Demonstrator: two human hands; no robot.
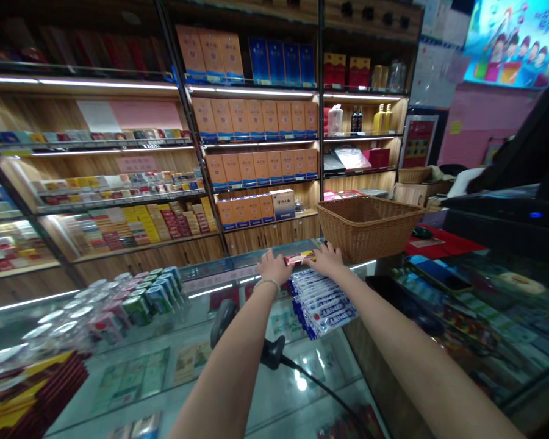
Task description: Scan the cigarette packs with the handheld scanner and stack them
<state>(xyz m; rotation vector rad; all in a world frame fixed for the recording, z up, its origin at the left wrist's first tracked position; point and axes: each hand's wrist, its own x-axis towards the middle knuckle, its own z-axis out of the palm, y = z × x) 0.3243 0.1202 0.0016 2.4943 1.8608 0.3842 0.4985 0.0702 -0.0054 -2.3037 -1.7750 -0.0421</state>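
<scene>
Both my hands reach to the far side of the glass counter. Between them lies a slim red and yellow wrapped packet (301, 257). My left hand (272, 268) has its fingers closed on the packet's left end. The fingers of my right hand (328, 260) are bent round the right end. Directly below it, a fanned row of blue and white packets (324, 302) rests on the glass, partly under my right forearm. A black handheld barcode scanner (271, 352) with a cable lies beneath my left forearm, which hides its middle.
A wicker basket (370, 227) stands just beyond my right hand. Rows of cans (158, 296) and clear-lidded cups (66, 320) fill the counter's left. Red and yellow packs (32, 390) sit at the near left. A phone (440, 272) lies right. Stocked shelves (256, 146) line the back.
</scene>
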